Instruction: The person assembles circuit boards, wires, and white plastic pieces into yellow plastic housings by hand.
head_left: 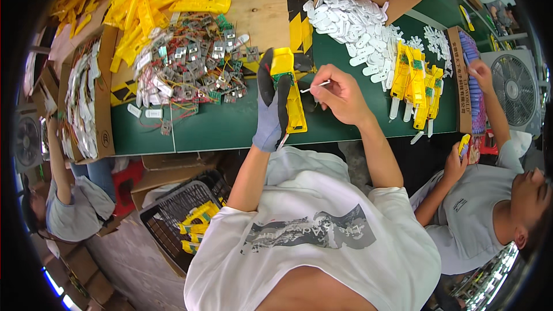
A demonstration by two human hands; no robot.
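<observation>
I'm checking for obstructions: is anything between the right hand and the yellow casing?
Only the thin white piece pinched in the right hand reaches towards the yellow casing held by the gloved left hand. Nothing else visible intervenes; whether the piece touches the casing, I cannot tell.

Tabletop (222,126) left of the hands (272,109) offers passage; heaped circuit boards (199,60) block beyond.

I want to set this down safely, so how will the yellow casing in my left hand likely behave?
The yellow casing is probably stiff, since its walls show no sag. It's likely light, because it looks like an open trough. Being long and narrow, it could tip if stood on end.
</observation>
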